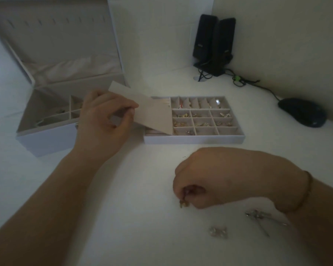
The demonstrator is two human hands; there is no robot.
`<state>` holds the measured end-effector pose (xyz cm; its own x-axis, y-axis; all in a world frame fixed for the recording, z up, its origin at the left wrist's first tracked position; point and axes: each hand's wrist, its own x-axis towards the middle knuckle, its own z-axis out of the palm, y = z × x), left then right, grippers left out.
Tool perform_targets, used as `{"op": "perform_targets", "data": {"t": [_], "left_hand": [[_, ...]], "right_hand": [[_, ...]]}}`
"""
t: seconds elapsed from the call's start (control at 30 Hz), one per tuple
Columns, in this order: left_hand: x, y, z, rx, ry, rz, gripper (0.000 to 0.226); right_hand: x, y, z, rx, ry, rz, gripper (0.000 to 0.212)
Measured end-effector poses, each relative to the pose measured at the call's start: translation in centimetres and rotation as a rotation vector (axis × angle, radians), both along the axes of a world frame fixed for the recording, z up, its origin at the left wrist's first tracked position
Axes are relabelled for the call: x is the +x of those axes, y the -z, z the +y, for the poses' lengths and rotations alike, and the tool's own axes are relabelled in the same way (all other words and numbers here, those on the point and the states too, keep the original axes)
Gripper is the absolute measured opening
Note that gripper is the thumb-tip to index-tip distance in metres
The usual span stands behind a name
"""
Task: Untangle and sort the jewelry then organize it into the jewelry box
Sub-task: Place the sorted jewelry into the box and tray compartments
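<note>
Head view: left hand (104,120) pinches flat grey card panel (148,110) over white compartmented jewelry tray (192,139); right hand (210,179), nearer than tray, pinches small gold jewelry piece (183,203) on white desk (135,217).

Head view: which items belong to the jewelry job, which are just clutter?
Job:
- open white jewelry box
- white compartment tray
- pale stiff card in left hand
- small gold piece pinched by right hand
- loose silver cluster
- silver pins

Clutter:
- black speakers
- black computer mouse

Small marks on both speakers (213,45) — too blurred to read — nothing else lettered.
</note>
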<state>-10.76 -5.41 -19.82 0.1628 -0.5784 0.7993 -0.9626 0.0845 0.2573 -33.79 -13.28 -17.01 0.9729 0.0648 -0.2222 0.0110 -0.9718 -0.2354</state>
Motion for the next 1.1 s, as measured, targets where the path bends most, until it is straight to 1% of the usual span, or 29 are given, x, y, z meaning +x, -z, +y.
{"op": "perform_targets", "data": {"t": [0.07, 0.13, 0.23, 0.3, 0.33, 0.4, 0.47, 0.6, 0.73, 0.87, 0.93, 0.97, 1.07, 1.1], "left_hand": [[0.0, 0.1, 0.0, 0.002, -0.004, 0.001, 0.010], [0.1, 0.1, 0.0, -0.001, -0.003, -0.005, 0.010], [0.1, 0.1, -0.1, -0.005, -0.002, -0.011, 0.009], [0.1, 0.1, -0.1, 0.000, -0.006, -0.017, 0.010], [0.2, 0.1, -0.2, 0.001, -0.009, -0.016, 0.010], [0.2, 0.1, -0.1, 0.007, -0.007, -0.005, 0.010], [0.1, 0.1, -0.1, 0.008, -0.006, -0.005, 0.010], [0.0, 0.1, -0.1, 0.008, -0.011, -0.004, 0.010], [0.0, 0.1, 0.0, 0.008, -0.006, -0.010, 0.010], [0.0, 0.1, -0.1, 0.006, -0.009, -0.013, 0.010], [0.0, 0.1, -0.1, 0.001, -0.020, -0.005, 0.010], [0.0, 0.1, -0.1, 0.002, -0.023, -0.003, 0.011], [0.0, 0.0, -0.2, 0.006, -0.019, -0.005, 0.010], [-0.1, 0.0, -0.2, 0.003, -0.017, -0.010, 0.010]], "right_hand": [[-0.2, -0.5, -1.1, 0.062, 0.039, -0.008, 0.011], [-0.5, -0.9, -2.6, 0.104, 0.101, -0.067, 0.011], [-0.9, -1.0, -5.5, 0.086, 0.302, -0.266, 0.009], [-1.1, -0.3, -7.1, 0.030, 0.462, -0.412, 0.008], [-1.2, 0.1, -7.7, -0.007, 0.528, -0.443, 0.008], [-1.1, 0.8, -8.3, -0.057, 0.618, -0.458, 0.006], [-0.9, 1.1, -8.4, -0.058, 0.668, -0.480, 0.004], [-0.8, 1.3, -8.3, -0.061, 0.679, -0.501, 0.005], [-1.0, 1.4, -8.4, -0.108, 0.627, -0.445, 0.008], [-1.5, -0.1, -8.1, -0.245, 0.598, -0.400, 0.021], [-1.8, -1.8, -6.8, -0.200, 0.527, -0.374, 0.025], [-2.0, -2.7, -5.7, -0.147, 0.465, -0.304, 0.029], [-3.0, -4.3, -1.7, -0.021, 0.299, 0.117, 0.045], [-3.6, -4.2, -0.6, -0.009, 0.254, 0.219, 0.051]]}}
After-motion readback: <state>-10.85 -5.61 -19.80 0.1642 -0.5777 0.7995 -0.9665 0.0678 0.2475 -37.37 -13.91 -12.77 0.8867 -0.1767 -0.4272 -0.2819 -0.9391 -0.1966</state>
